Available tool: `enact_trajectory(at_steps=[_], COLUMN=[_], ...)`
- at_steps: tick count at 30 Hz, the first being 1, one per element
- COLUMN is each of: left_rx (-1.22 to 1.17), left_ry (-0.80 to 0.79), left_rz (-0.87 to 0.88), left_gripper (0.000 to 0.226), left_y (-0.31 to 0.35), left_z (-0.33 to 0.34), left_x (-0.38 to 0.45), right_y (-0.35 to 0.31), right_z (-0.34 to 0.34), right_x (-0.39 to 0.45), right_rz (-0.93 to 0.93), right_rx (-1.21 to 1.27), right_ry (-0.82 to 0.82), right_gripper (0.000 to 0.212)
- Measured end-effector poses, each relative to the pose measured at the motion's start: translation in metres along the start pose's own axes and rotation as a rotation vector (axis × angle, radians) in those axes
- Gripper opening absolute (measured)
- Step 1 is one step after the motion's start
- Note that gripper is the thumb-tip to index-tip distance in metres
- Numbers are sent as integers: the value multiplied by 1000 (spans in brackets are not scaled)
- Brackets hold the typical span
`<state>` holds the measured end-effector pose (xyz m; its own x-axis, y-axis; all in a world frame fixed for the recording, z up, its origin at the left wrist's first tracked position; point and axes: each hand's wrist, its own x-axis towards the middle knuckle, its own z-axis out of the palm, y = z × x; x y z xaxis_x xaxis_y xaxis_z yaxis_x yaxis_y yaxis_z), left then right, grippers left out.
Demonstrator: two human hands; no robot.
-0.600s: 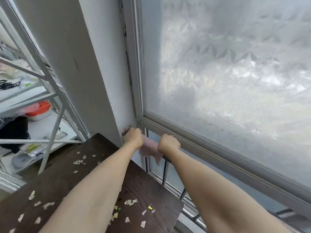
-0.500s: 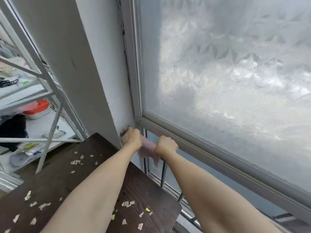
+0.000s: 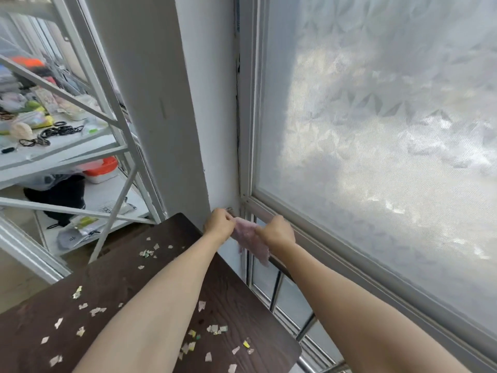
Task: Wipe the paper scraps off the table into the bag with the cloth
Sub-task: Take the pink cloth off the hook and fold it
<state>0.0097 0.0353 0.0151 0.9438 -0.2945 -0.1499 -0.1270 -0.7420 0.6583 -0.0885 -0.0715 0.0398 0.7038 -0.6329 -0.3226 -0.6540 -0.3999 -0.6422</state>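
Right now both sets of fingers are pinched shut on the cloth (image 3: 250,238): left hand (image 3: 219,223) has its far-left top corner, right hand (image 3: 277,231) grips the top edge just beside it, w/ the pink fabric bunched between them and the rest drooping below. Exact finger placement under the folds can't be made out.

Cloth is held up off the surface, past its far right edge, close to the window frame (image 3: 322,232) and the wall corner. It hangs limp w/ a ragged lower hem, so I'd judge it thin, soft, very light, no stiffness at all. Best handled wadded or folded into a pad under a flat palm; a corner pinch like this one would just drag a floppy tail over the scraps.

Paper scraps (image 3: 215,329) lie scattered on the dark wood surface (image 3: 129,265), some near the arms at the near side, some toward the far left corner, more along the near left. They look tiny and featherlight, prob. easy to flick off the edge by accident, so slow strokes seem wise.

No bag is visible in view. White shelving rack (image 3: 113,125) w/ clutter stands at far left. Wiping not yet begun, by my read.
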Motion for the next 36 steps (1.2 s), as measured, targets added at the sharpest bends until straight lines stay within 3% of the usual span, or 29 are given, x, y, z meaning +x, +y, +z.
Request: enact_trajectory(at_steps=[2,6,11,12,14,21,27,29,31,33,36], left_rx=[-67,-244,-364,-363,-358,-185,42,-3,-91,-205,-495], left_ry=[38,125,90,79,71,155,292,270,226,180,77], left_rz=[8,-14,24,19,5,70,127,112,76,38,-3], left_gripper=[24,6,38,38,38,45,10,16,19,6,13], left_y=[-5,-28,-54,-60,-72,-101,-117,-125,-129,-134,-141], left_z=[-26,-77,-143,-156,-184,-263,-303,-317,-330,-337,-337], left_x=[-9,-19,-40,-44,-54,-101,-135,-145,-154,-163,-175], right_y=[-14,-50,-103,-113,-133,-190,-216,-222,-226,-230,-231], right_z=[-2,1,14,18,26,50,74,76,77,81,96], right_x=[-4,-16,-40,-44,-55,-103,-135,-144,-150,-154,-156], right_rz=[-44,-101,-241,-271,-341,-523,-620,-608,-582,-564,-553], right_rx=[79,208,332,345,334,155,-20,7,74,138,254], right_ry=[27,19,-85,-123,-176,-310,-261,-294,-349,-406,-485], right_gripper=[19,29,10,24,38,21,26,17,23,18,33])
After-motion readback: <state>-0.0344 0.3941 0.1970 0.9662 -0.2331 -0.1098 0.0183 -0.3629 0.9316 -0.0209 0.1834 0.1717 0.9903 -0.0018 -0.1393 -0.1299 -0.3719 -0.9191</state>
